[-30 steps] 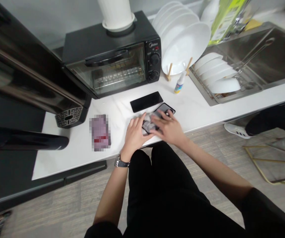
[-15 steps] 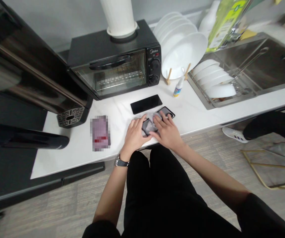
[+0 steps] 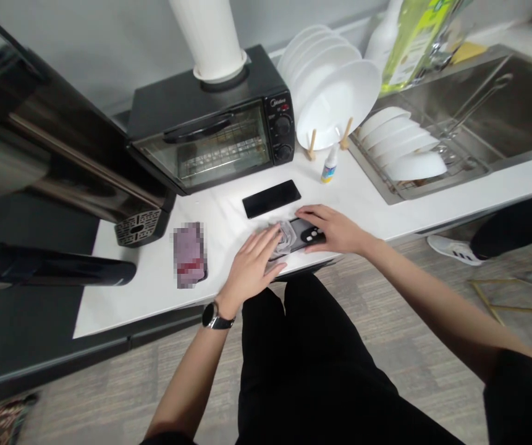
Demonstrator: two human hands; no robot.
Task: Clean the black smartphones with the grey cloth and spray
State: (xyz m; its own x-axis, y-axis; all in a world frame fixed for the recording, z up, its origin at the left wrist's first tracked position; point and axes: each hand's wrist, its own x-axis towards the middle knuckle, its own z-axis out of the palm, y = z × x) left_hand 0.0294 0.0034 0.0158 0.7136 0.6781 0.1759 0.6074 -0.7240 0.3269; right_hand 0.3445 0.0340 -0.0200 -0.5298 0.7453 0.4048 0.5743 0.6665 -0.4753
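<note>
A phone case [image 3: 301, 232] in dark grey lies on the white counter [image 3: 222, 216], its camera cutouts showing at the right end. My right hand [image 3: 337, 230] grips that end, thumb and fingers along opposite long edges. A crumpled grey cloth [image 3: 287, 237] covers the middle of the case. My left hand [image 3: 254, 262] holds the cloth against the case, fingers stretched over it and the thumb near the counter's front edge. The case's left end is hidden under hand and cloth. Just behind lies a black phone [image 3: 272, 198], dark screen up.
A small spray bottle [image 3: 329, 165] stands behind to the right, before upright white plates [image 3: 337, 102]. A toaster oven [image 3: 214, 130] is at the back. Bowls [image 3: 402, 145] sit by the sink [image 3: 520, 105]. A pixelated purple item [image 3: 190, 254] lies left. Another person's shoe [image 3: 453, 248] is at right.
My right hand has moved off the cloth to the case's right end and grips its edges. My left hand has shifted from the case's left edge onto the cloth.
</note>
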